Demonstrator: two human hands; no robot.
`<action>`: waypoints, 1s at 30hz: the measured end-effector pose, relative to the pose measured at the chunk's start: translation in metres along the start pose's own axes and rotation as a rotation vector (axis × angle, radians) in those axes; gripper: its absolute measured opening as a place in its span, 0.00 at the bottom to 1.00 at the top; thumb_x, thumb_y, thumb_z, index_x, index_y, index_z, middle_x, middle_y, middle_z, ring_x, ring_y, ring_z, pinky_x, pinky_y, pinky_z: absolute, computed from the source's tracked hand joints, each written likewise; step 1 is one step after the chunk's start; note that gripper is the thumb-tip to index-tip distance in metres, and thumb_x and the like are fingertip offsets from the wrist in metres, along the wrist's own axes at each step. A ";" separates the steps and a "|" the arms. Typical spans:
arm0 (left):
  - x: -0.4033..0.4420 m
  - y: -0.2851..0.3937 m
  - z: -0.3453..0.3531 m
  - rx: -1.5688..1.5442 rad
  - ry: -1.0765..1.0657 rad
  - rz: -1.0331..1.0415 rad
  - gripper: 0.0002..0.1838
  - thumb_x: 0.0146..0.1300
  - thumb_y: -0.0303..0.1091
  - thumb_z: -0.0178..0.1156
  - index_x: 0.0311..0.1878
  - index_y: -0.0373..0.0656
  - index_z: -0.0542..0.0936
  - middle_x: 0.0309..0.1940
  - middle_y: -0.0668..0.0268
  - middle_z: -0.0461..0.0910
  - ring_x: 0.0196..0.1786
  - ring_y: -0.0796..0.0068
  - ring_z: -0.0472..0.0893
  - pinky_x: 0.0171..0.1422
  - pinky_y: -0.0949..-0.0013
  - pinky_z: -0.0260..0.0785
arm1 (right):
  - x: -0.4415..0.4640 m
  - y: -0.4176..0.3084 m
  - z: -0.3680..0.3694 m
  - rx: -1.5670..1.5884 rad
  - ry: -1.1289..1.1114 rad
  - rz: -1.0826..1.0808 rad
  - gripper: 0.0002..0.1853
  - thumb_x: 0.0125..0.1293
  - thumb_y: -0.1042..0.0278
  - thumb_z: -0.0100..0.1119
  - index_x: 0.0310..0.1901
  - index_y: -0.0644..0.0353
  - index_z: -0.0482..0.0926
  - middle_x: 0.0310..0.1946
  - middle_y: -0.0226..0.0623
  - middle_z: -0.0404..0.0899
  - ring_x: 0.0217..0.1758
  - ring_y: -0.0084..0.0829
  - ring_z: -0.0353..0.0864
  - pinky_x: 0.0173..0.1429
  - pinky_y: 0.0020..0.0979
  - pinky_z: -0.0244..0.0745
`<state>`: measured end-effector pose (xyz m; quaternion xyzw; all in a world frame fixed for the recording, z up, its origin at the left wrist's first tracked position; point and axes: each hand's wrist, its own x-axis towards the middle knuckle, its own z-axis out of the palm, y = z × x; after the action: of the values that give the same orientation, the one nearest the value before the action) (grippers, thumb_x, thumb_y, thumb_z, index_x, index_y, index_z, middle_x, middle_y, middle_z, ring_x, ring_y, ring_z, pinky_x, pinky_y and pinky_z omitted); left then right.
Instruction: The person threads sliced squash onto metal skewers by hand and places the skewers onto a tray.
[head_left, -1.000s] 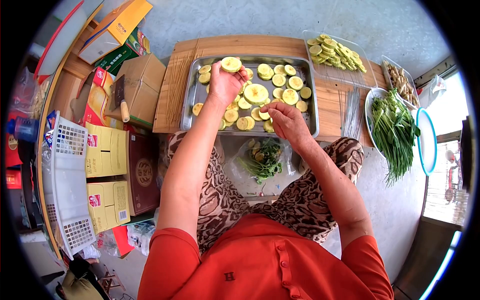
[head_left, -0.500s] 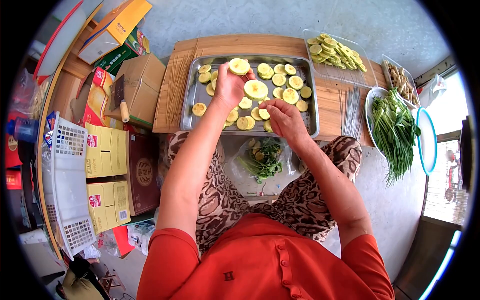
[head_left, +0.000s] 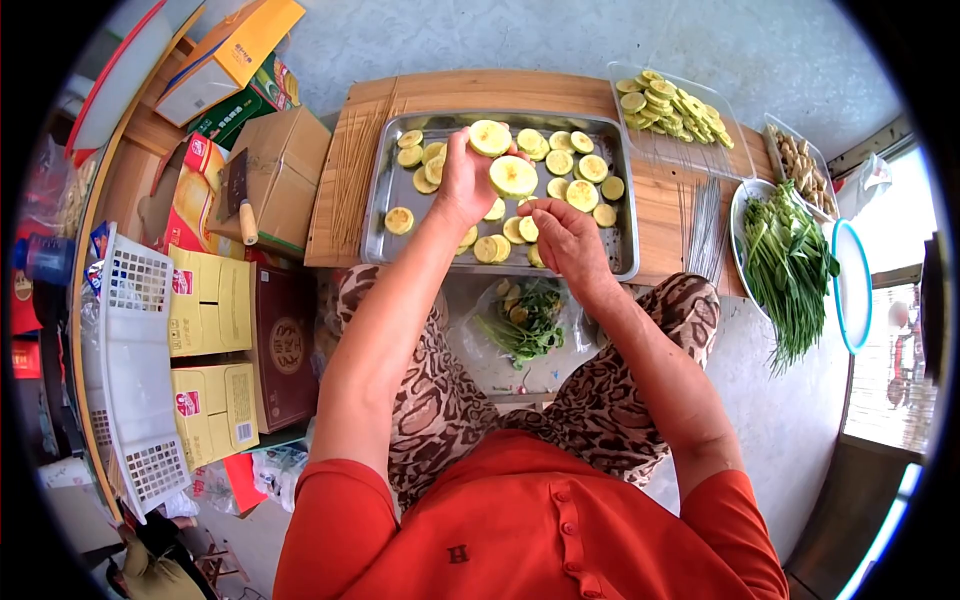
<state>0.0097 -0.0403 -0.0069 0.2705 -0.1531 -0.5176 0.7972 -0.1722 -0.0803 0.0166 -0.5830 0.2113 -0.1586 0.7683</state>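
Observation:
Above the metal tray (head_left: 630, 225), my left hand (head_left: 463, 188) is closed around a round zucchini slice (head_left: 489, 138), held at its fingertips. A second, larger slice (head_left: 513, 177) sits just right of that hand, between both hands, and seems to be threaded on a thin skewer. My right hand (head_left: 570, 243) pinches below this slice with thumb and forefinger, apparently on the skewer's end, which is barely visible. Several more zucchini slices (head_left: 592, 167) lie spread in the tray under and around my hands.
Bamboo skewers (head_left: 350, 175) lie left of the tray, metal skewers (head_left: 706, 225) right of it. A clear container of slices (head_left: 675, 108), a bowl of greens (head_left: 785, 250) and a tub of pale brownish pieces (head_left: 803, 168) stand right. A bag of trimmings (head_left: 525, 320) sits below.
My left hand has moved slightly right, bringing its zucchini slice closer to the larger one. My right hand keeps its pinch almost in the same place.

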 end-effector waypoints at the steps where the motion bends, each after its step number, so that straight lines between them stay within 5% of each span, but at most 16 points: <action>1: 0.000 0.000 0.001 -0.007 -0.024 0.007 0.23 0.62 0.52 0.42 0.43 0.40 0.73 0.31 0.59 0.76 0.38 0.61 0.77 0.55 0.51 0.70 | 0.000 0.001 0.001 0.008 0.004 -0.006 0.12 0.73 0.66 0.45 0.44 0.64 0.76 0.13 0.18 0.60 0.12 0.12 0.54 0.17 0.17 0.49; 16: -0.008 -0.001 0.021 -0.038 0.244 0.107 0.20 0.58 0.48 0.40 0.39 0.42 0.72 0.24 0.63 0.72 0.28 0.63 0.75 0.39 0.54 0.73 | 0.010 0.027 0.017 -0.167 0.062 -0.190 0.10 0.72 0.68 0.45 0.45 0.61 0.76 0.16 0.14 0.57 0.17 0.09 0.53 0.20 0.16 0.48; 30: -0.008 -0.001 0.021 -0.045 0.274 0.112 0.20 0.56 0.48 0.40 0.39 0.42 0.72 0.23 0.62 0.71 0.28 0.63 0.75 0.34 0.55 0.74 | 0.010 0.021 0.021 -0.165 0.059 -0.161 0.11 0.73 0.67 0.44 0.45 0.63 0.76 0.15 0.15 0.57 0.16 0.10 0.53 0.20 0.17 0.49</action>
<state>-0.0054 -0.0389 0.0104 0.3120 -0.0461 -0.4337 0.8441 -0.1534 -0.0622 -0.0001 -0.6544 0.1986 -0.2191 0.6960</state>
